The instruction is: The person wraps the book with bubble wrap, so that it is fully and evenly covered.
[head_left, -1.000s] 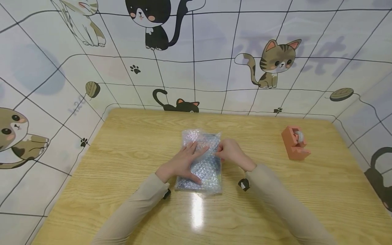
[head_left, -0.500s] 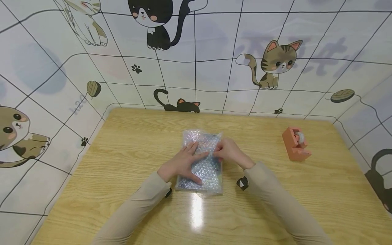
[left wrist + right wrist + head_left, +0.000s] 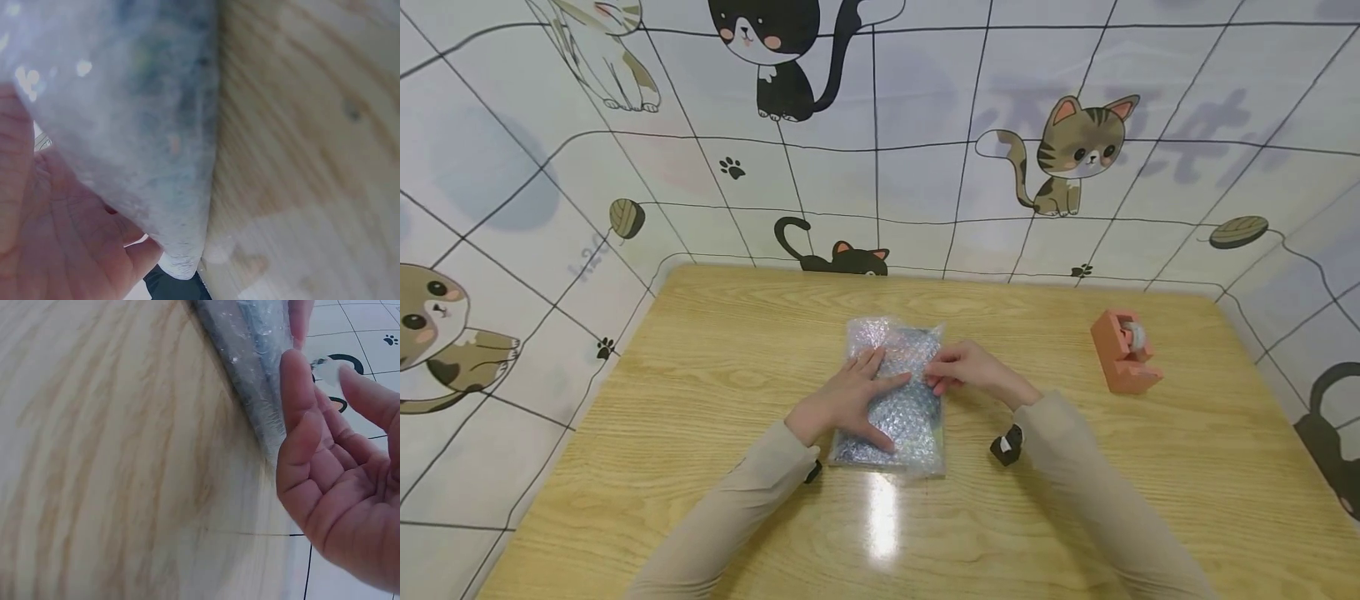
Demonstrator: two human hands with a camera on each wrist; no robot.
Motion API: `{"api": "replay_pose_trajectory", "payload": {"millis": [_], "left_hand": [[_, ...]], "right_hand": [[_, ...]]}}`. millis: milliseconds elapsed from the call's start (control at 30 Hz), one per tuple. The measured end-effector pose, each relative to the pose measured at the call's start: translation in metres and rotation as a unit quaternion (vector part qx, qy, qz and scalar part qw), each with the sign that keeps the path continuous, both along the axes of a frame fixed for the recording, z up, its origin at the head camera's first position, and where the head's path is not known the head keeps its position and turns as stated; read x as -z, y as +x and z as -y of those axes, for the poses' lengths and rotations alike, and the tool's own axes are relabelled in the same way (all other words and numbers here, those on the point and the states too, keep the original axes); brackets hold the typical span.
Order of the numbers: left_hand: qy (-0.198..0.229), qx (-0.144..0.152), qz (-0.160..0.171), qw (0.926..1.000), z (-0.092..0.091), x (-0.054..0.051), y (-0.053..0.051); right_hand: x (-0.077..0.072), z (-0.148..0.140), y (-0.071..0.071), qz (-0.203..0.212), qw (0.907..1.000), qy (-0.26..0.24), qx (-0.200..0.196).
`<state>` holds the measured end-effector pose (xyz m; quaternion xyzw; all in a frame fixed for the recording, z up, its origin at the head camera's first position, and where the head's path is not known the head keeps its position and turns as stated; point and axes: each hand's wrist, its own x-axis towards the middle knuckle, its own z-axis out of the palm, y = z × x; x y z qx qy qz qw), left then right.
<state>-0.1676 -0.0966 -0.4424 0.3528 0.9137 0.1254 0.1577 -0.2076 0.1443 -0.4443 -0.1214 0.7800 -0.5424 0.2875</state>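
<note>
A flat parcel in clear bubble wrap (image 3: 906, 421) lies on the table, with something dark and bluish showing through it. My left hand (image 3: 847, 400) rests on its left side with the fingers spread. At the parcel's right edge, my right hand (image 3: 970, 368) has its fingers bent over the wrap. Between the thumb and forefinger, the right wrist view shows a small whitish, see-through piece (image 3: 331, 372) that looks like tape. Its far end is hidden. In the left wrist view the wrapped side (image 3: 156, 144) rises beside the palm.
A coral-coloured tape dispenser (image 3: 1123, 354) with a roll in it stands at the right of the wooden table (image 3: 730, 333). Behind the table and at its sides hangs a white sheet (image 3: 917, 192) printed with cats and grid lines.
My right hand has drawn slightly to the right, and its fingers are more extended than before. The left hand and the parcel stay in place.
</note>
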Motion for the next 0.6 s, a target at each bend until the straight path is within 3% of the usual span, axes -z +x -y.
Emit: {"api": "replay_pose_trajectory", "payload": {"millis": [167,267,333,467,600], "left_hand": [[-0.002,-0.002,-0.001,1.0,0.001,0.0,0.001],[-0.005,-0.004,0.002,1.0,0.001,-0.001,0.001],[-0.006,-0.006,0.004,1.0,0.001,-0.002,0.001],[-0.006,-0.007,0.003,0.9999,0.001,-0.002,0.001],[-0.002,-0.005,-0.002,1.0,0.001,-0.001,0.001]], "right_hand": [[0.001,-0.006,0.004,-0.054,0.9985,-0.011,0.003],[0.002,-0.008,0.008,-0.154,0.9879,0.009,-0.021],[0.002,-0.008,0.011,-0.239,0.9693,0.032,-0.048],[0.001,-0.004,0.016,-0.395,0.9106,0.083,-0.091],[0.0,0.0,0.02,-0.476,0.867,0.115,-0.095]]}}
